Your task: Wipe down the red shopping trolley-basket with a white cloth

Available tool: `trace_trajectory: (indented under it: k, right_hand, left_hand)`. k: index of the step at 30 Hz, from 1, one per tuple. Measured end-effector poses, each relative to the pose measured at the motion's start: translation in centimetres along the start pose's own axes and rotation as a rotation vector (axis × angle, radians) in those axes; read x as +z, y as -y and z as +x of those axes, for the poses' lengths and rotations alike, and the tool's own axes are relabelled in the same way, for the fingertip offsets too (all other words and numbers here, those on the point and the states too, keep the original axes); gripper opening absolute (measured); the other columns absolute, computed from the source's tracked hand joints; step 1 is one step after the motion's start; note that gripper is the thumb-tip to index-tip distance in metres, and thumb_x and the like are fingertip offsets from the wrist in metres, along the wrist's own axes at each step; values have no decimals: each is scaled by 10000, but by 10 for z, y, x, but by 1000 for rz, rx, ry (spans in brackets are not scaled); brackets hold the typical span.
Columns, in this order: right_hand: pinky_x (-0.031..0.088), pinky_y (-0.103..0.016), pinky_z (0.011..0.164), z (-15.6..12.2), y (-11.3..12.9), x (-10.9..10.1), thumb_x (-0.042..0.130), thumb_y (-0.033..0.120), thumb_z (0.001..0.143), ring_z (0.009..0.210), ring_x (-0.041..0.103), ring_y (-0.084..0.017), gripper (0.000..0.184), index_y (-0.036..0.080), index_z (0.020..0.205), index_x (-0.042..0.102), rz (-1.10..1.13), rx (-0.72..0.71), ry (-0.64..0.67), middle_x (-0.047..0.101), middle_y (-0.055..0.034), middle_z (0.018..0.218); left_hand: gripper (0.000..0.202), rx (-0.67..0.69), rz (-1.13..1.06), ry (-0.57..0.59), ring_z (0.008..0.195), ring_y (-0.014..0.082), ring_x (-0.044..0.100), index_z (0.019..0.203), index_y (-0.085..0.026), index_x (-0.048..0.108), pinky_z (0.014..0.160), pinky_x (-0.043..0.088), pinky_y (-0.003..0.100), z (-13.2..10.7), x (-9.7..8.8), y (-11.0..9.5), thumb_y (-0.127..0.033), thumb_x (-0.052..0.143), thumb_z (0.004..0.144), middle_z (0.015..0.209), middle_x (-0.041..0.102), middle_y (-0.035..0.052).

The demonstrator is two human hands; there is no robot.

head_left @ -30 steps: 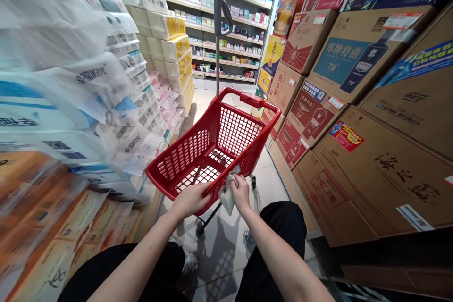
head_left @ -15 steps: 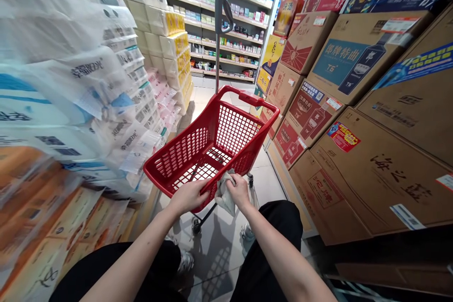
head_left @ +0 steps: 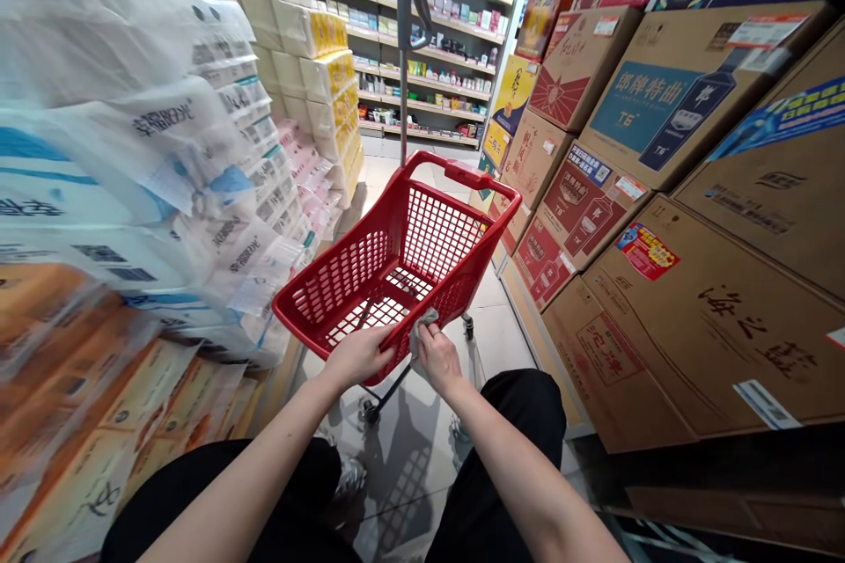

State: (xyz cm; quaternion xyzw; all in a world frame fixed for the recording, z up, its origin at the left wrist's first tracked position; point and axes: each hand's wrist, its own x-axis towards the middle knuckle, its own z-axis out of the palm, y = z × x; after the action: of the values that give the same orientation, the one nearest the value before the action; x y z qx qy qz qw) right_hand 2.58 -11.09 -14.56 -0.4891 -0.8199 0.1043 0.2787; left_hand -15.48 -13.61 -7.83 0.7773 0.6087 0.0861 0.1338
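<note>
A red plastic shopping cart (head_left: 340, 277) with lattice sides stands in front of me, its basket holding nothing. My left hand (head_left: 360, 356) grips the near rim of the cart, fingers over the edge and partly hidden. Just to its right, my right hand (head_left: 438, 358) is closed on a greyish cleaning cloth (head_left: 426, 318), pressed against the outer side of the basket by the rim. Most of the cloth lies under the fingers. A grey pole with a hook-like handle (head_left: 414, 10) rises behind the cart's far left corner.
Plastic-wrapped tissue packs (head_left: 191, 158) are stacked high on the left, with orange packs (head_left: 59, 352) lower down. Cardboard liquor cartons (head_left: 634, 114) form a wall on the right. Shelves of small boxes (head_left: 455, 53) stand behind. My knees flank the cart's near side above the tiled floor (head_left: 396, 510).
My right hand has moved the cloth against the cart's side; before, it hung bunched below the fingers. My left hand stays on the rim. The view has shifted slightly.
</note>
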Motion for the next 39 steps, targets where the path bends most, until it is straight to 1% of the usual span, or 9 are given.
trace_trajectory:
  k: [4,6,12,16,21,26,29,33,39]
  right_hand:
    - [453,-251,742,11,-3,-7,437,218,901,829,588,-168,203,206,988,621,21,10,16,608,-69,980]
    - [445,-243,757,14,-5,-10,445,207,894,846,588,-160,190,208,941,630,92,28,2,615,-51,957]
    - [437,-224,778,9,-7,-19,442,233,903,836,592,-141,226,207,965,658,281,40,-18,628,-26,885]
    - [437,-229,808,6,-2,-22,423,207,907,905,585,-148,277,222,1101,621,236,18,-75,616,-41,992]
    - [448,-244,813,7,2,-18,405,216,920,948,578,-166,299,210,1167,575,176,15,-109,597,-71,1068]
    - [461,-255,818,0,1,-12,417,208,909,931,585,-171,266,201,1106,594,231,7,-123,602,-66,1026]
    - [466,-251,807,-9,3,-8,407,210,912,920,590,-169,276,206,1112,596,234,-38,-109,598,-70,1024]
    - [461,-263,826,-14,8,-5,375,212,925,958,576,-181,348,195,1237,528,156,-135,-76,589,-93,1054]
    - [460,-263,789,-2,10,-7,398,197,903,872,577,-172,273,205,1089,598,93,-132,-50,600,-72,977]
  left_hand:
    - [436,-17,24,-1,922,224,619,1255,-309,478,713,406,269,2,3,-2,-333,446,821,1025,664,43]
    - [435,-18,19,6,928,221,618,1251,-308,476,722,406,266,2,3,-2,-337,451,818,1040,661,41]
    - [409,4,-9,13,895,207,622,1212,-314,503,700,403,256,0,0,0,-307,455,806,1008,667,21]
    - [400,6,-6,7,881,206,621,1198,-314,515,687,396,253,-2,-1,-1,-305,457,802,991,669,20]
    - [377,-1,18,5,851,204,621,1168,-304,526,655,383,248,-2,0,-1,-311,461,797,965,669,19]
    - [396,10,9,-8,856,196,617,1177,-304,516,657,384,246,-3,2,0,-294,479,783,992,666,17]
    - [368,5,4,-6,876,199,616,1145,-294,534,677,396,254,-3,4,1,-297,484,781,1006,661,23]
    - [275,-11,34,5,879,211,615,1036,-252,565,692,410,267,-2,6,2,-324,485,783,991,656,43]
    - [260,42,13,-33,859,206,610,1005,-235,561,695,410,268,-4,5,1,-358,455,802,951,655,44]
